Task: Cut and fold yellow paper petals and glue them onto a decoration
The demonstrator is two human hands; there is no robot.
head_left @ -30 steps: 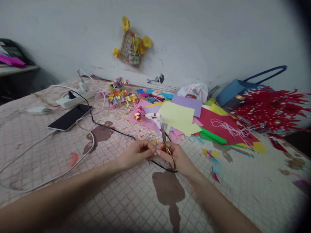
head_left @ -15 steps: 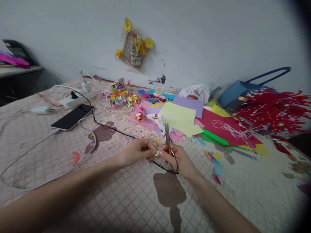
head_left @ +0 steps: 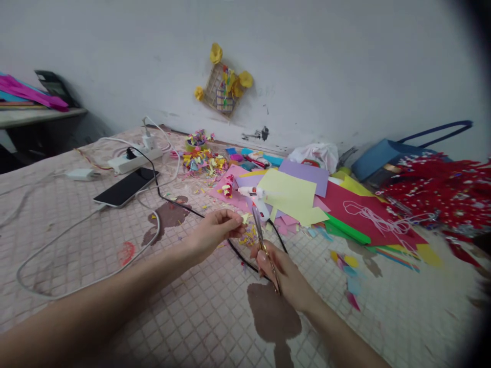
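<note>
Between the thumb and fingers of my left hand is a small pale yellow paper piece. My right hand is wrapped round the gold handles of a pair of scissors, blades pointing up and away from me. The blades stand just right of the paper piece, apart from it. Just beyond lies a white glue gun, its black cord running under my hands. A pale yellow paper sheet lies behind it, on top of other coloured sheets.
A heap of small paper cuttings lies at the back, near a small filled pot. At left are a tablet, a power strip and loose cables. Red fuzzy stems and a blue bag stand at right.
My hands have moved apart; the scissors came down and tilted left, and the yellow paper piece stays in my left fingers. The whole view has shifted slightly.
</note>
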